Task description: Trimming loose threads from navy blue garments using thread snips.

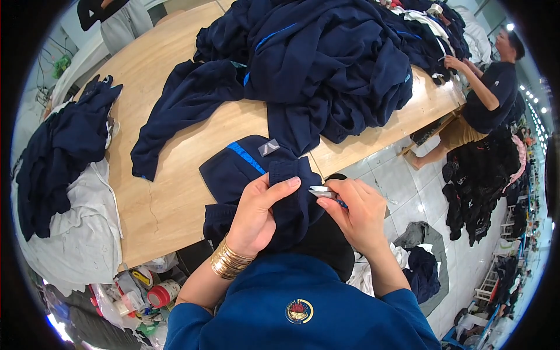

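My left hand (256, 210) pinches the ribbed edge of a navy garment (291, 213), thumb on top of the cloth. The garment drapes over the table's front edge toward my lap. It carries a bright blue stripe (247, 158), and a small grey tag (269, 147) lies on it. In my right hand (359, 213) is a pair of thread snips (322, 191) with metal blades and a bit of blue at the handle. Their tips point left, close beside the cloth edge. Whether the blades touch any thread is too small to tell.
A big heap of navy garments (326, 64) covers the far part of the wooden table (175, 210). More navy cloth (64, 157) lies over white fabric (87, 227) at left. A co-worker (493, 93) handles clothes at far right; another person (122, 23) stands far left.
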Demonstrator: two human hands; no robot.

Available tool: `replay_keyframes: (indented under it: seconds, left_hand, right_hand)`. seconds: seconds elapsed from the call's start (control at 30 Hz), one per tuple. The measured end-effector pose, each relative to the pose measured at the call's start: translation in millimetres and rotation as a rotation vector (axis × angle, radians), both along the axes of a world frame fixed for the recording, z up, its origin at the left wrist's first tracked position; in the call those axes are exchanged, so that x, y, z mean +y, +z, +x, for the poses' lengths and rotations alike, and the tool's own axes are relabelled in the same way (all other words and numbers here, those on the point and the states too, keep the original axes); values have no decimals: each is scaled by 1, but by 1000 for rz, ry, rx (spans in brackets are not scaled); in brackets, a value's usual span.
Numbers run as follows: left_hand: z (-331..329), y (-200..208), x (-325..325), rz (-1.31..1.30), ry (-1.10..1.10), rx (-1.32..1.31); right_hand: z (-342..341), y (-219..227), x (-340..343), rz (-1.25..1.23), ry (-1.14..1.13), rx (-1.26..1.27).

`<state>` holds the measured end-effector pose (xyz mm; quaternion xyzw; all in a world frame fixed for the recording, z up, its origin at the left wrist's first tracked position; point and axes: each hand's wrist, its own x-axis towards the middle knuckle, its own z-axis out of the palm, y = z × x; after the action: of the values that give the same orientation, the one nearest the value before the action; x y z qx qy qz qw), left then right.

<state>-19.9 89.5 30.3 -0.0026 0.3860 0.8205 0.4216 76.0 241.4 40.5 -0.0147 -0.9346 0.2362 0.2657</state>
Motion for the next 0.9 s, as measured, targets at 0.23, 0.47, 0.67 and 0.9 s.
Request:
replay_keyframes:
  seconds: [0.23, 0.47, 0.67, 0.9]
  left_hand:
    - [1, -1, -1, -3, -20, -6]
    - [-4, -8, -3, -20, -24, -30]
    - [-3, -7, 5, -5, -44, 101]
    - [8, 7, 8, 215, -15, 275]
  right_hand:
    - [2, 2, -2, -89, 16, -5]
    - [-3, -9, 5, -100, -3, -18]
    - [0, -10, 3, -711, -58, 45]
    - [-33, -27, -42, -564, 16, 202]
